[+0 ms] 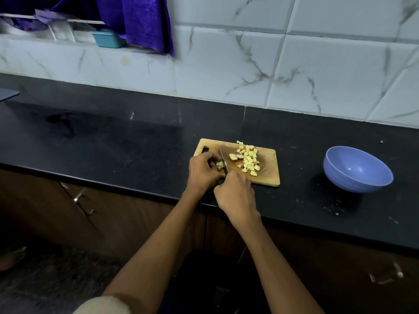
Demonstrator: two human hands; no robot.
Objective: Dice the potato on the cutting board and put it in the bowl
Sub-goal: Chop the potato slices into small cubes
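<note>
A wooden cutting board (269,164) lies on the dark surface (113,143) near its front edge, its handle slot at the 9 o'clock end. The left hand (201,171) rests on that end of the board, fingers curled round a small remaining piece of potato (220,164) and pinning it in place. The right hand (235,196), at 5 o'clock from the left, is clenched round the handle of a knife (223,160); the handle itself is hidden inside the fist. The blade runs away from the person toward 12 o'clock and stands against the right side of the held piece, just beside the left fingertips.

At 3 o'clock from the blade, spread over the middle of the board, lies a heap of diced potato (248,158), pale yellow cubes, with two larger rounded chunks (233,157) at the heap's 9 o'clock edge.

A blue bowl (358,169) stands on the surface well apart from the board at its 3 o'clock side; no potato shows in it. Small pale scraps speckle the surface around the bowl.

A white marbled tile wall (294,69) rises behind the surface. At 11 o'clock a purple cloth (140,21) hangs down over a ledge that holds a small teal container (108,38).
</note>
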